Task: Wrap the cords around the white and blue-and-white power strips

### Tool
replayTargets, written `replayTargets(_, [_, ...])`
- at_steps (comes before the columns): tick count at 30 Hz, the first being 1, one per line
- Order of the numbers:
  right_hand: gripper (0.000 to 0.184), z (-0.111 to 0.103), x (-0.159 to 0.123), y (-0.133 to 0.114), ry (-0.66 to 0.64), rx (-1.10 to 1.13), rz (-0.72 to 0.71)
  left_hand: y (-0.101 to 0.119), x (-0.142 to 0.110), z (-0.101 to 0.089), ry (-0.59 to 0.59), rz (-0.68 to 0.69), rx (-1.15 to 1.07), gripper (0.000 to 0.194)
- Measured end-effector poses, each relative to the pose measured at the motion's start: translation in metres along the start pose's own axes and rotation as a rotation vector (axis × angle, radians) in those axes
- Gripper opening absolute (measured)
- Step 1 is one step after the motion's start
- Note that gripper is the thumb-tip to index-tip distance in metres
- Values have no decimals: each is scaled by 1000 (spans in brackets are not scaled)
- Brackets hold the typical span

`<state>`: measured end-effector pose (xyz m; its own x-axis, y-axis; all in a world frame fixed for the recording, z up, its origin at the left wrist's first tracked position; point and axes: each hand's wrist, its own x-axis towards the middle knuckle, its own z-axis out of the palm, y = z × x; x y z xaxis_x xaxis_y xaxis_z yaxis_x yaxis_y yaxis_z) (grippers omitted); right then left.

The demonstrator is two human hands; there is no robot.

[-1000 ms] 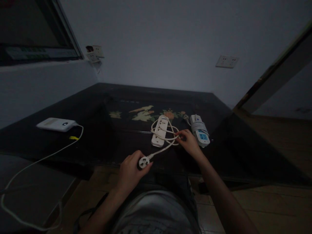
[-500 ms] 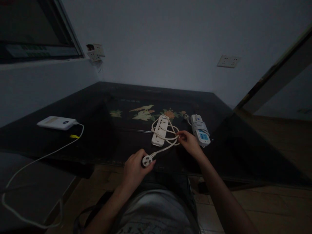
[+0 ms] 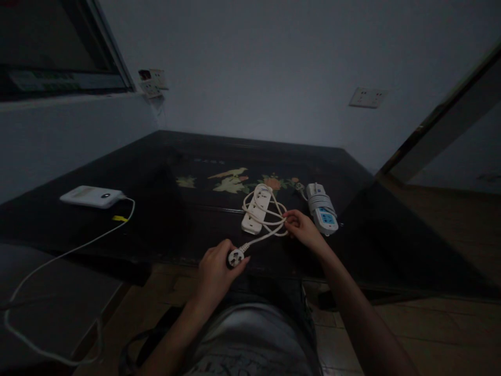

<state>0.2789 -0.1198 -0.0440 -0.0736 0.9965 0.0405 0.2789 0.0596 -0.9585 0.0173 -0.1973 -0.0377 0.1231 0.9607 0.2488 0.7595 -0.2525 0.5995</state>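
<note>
A cream power strip (image 3: 256, 210) lies on the dark table (image 3: 164, 209) with its cord (image 3: 270, 216) looped loosely over it. My left hand (image 3: 214, 271) is closed around the strip's round plug (image 3: 235, 256) near the table's front edge. My right hand (image 3: 300, 228) pinches the cord loops just right of the strip. Right beside that hand lies a second, white power strip (image 3: 321, 208) with a blue face and its cable wound around it.
A white box-shaped device (image 3: 91, 196) sits at the table's left with a white cable (image 3: 58, 256) trailing off the edge. Wall sockets (image 3: 367, 97) are on the back wall, others (image 3: 151, 83) in the left corner. Wooden floor lies to the right.
My left hand with the plug has drifted slightly right and up. My right hand stays pinching the cord, and the loops have tightened a little toward it.
</note>
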Motion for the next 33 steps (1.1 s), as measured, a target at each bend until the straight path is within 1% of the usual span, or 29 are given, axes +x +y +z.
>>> replayTargets(4, [27, 0, 0, -1, 36, -32, -8, 7, 1, 3, -35, 17, 19, 21])
replayTargets(8, [24, -1, 0, -3, 71, -132, -54, 14, 2, 8, -57, 41, 48, 21])
replayTargets(11, [22, 0, -1, -6, 88, -196, -59, 19, 3, 12, -80, 78, 65, 22])
replayTargets(18, [22, -1, -3, -10, 115, -410, -73, 32, 16, 18, -119, 134, 123, 22])
replayTargets(22, [23, -2, -1, -7, 148, -446, -92, 36, 21, 23, -127, 162, 134, 20])
replayTargets(27, [23, -2, -1, -3, 158, -446, -119, 35, 25, 25, -132, 255, 150, 12])
replayTargets(33, [20, 0, -2, -7, 180, -458, -83, 22, 30, 20, -156, 267, 103, 16])
